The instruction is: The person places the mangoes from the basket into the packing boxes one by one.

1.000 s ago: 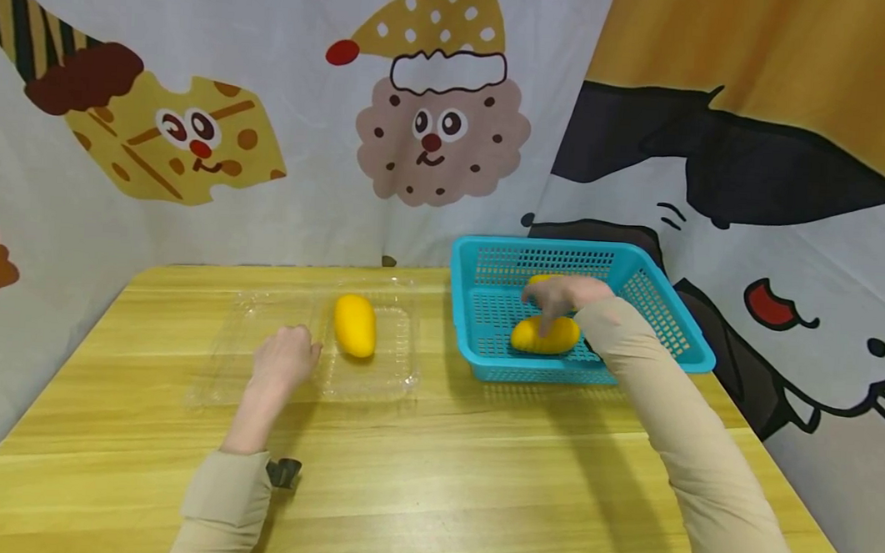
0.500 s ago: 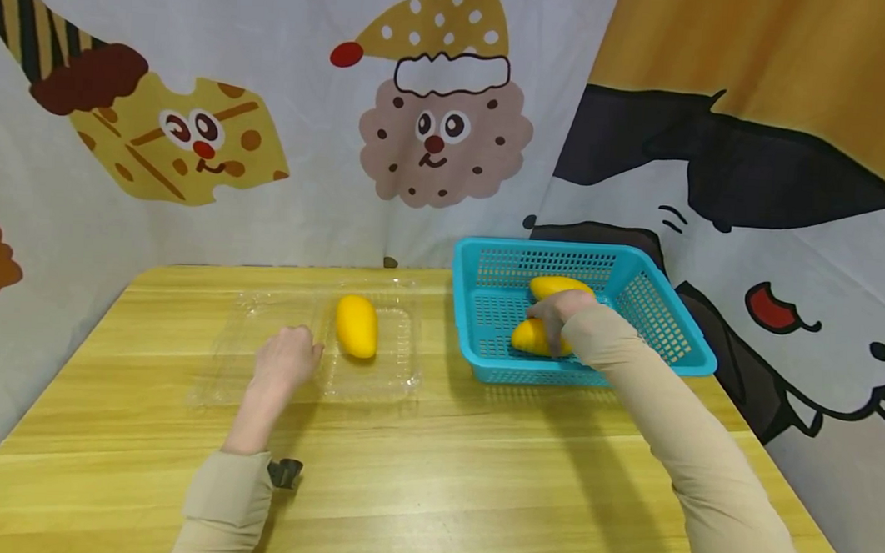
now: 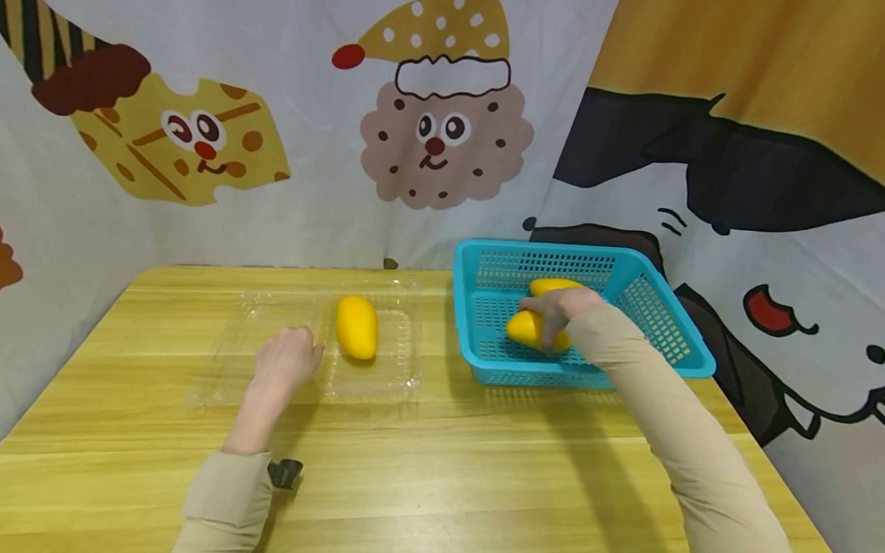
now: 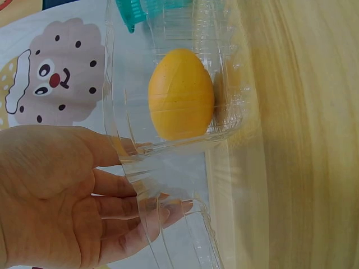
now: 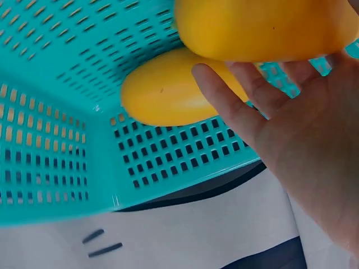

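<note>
My right hand (image 3: 559, 306) reaches into the blue plastic basket (image 3: 535, 375) and grips a yellow mango (image 3: 524, 328). In the right wrist view that mango (image 5: 263, 28) lies against the fingers (image 5: 255, 87), part of it cut off by the frame edge. A second mango (image 5: 168, 89) rests on the basket's bottom behind it. My left hand (image 3: 285, 358) holds the clear plastic clamshell box (image 3: 395, 383) near its hinge, with fingers seen through the plastic in the left wrist view. A third mango (image 4: 180, 95) sits in the right half of the opened box.
The box's lid half (image 3: 235, 366) lies flat to the left on the wooden table (image 3: 416, 492). A printed cloth (image 3: 302, 236) hangs right behind the table's back edge. The basket's perforated walls (image 5: 45, 134) stand around my right hand.
My right hand has closed around the front mango in the basket and shifted it slightly left, uncovering the rear mango more. The left hand and the box have stayed in place.
</note>
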The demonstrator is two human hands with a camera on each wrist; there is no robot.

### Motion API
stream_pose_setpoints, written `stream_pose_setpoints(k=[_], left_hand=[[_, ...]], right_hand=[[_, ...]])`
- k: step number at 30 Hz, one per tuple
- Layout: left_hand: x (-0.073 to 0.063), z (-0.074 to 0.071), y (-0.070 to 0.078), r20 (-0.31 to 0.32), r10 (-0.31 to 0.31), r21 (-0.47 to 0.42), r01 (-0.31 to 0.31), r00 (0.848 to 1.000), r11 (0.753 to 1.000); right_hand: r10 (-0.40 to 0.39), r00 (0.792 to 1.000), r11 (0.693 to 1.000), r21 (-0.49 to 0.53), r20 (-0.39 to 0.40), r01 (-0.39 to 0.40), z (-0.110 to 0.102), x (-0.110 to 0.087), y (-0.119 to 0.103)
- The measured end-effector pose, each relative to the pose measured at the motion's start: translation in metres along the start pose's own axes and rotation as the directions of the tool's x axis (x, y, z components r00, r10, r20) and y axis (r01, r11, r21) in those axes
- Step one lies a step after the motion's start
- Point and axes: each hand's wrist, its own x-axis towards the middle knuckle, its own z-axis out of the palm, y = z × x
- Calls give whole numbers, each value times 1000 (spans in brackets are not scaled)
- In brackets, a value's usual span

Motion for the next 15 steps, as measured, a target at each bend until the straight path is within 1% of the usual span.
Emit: stream_pose_setpoints(k=[3,6,10,13,15], left_hand=[[-1,0,0,7,0,-8,0,1000,1000],[-1,-1,1,16,-4,-12,4,1000,1000],[-1,-1,1,21,-8,-8,8,1000,1000],[-1,-1,1,22,-7,-8,7,1000,1000],[-1,-1,2,21,-8,-9,8,1000,1000]], right_hand=[[-52,998,998,37,-22,53,-4,-1,2],[-109,992,991,73,-59,113,-7,1,2],[-184,978,976,98,-103,194,-10,4,0],[-222,965,965,111,-139,238,-14,2,-4],[-253,952,956,107,-173,274,-17,-1,-7]])
